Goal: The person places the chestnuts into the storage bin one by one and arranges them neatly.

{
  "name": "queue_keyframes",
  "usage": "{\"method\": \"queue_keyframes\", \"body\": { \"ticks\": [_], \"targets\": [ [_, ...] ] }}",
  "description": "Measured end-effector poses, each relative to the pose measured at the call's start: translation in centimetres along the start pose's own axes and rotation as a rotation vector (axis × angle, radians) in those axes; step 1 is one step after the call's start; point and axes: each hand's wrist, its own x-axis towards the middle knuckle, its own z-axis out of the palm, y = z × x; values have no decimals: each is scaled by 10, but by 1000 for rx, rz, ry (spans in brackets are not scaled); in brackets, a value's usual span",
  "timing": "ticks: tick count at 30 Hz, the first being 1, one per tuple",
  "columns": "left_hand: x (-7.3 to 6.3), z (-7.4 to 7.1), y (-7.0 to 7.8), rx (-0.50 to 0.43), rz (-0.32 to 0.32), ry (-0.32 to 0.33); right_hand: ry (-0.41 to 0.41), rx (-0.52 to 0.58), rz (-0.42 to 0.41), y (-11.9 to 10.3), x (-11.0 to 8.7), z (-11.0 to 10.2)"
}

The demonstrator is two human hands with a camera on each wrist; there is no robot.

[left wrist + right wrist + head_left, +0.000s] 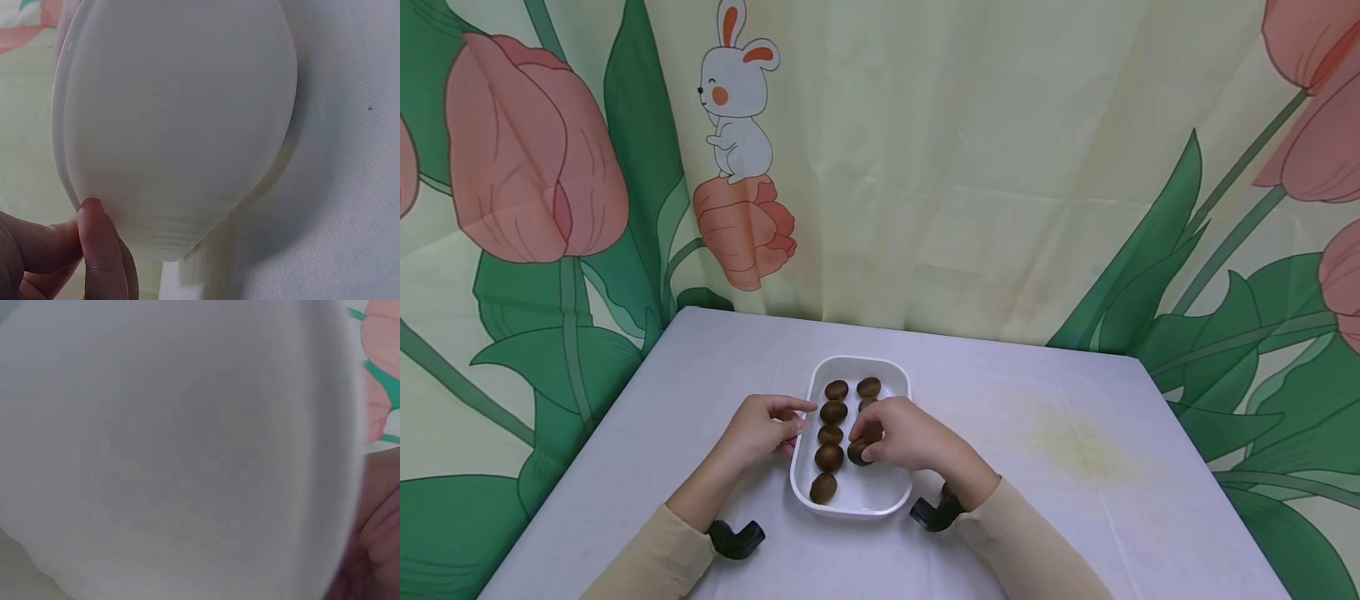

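A white tray [872,492] with rounded corners lies lengthwise before me, holding brown chestnuts. Several form a column along its left side, with the nearest chestnut [823,488] at the front corner. On the right, one chestnut [868,387] sits at the far end, and another is partly covered by my fingers. My left hand [763,427] pinches the tray's left rim; the left wrist view shows thumb and fingers at the edge. Over the tray's right half, my right hand [913,433] pinches a chestnut [857,452] low in the tray. The tray's wall hides those fingertips in the right wrist view.
Beside my right wrist, a brown chestnut [947,490] on the table is mostly hidden. Black wrist-camera mounts [737,540] stick out below both wrists. A white cloth covers the table [1060,517], and a printed curtain [970,183] hangs behind its far edge.
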Motion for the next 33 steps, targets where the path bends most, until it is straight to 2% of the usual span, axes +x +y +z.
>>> {"method": "queue_keyframes", "body": {
  "ticks": [12, 33],
  "targets": [
    [0, 0, 0, -3, -8, 5, -3, -127, -5, -3, 5, 2],
    [-2, 1, 0, -20, 2, 1, 31, -222, 57, -11, 6, 10]
  ]
}}
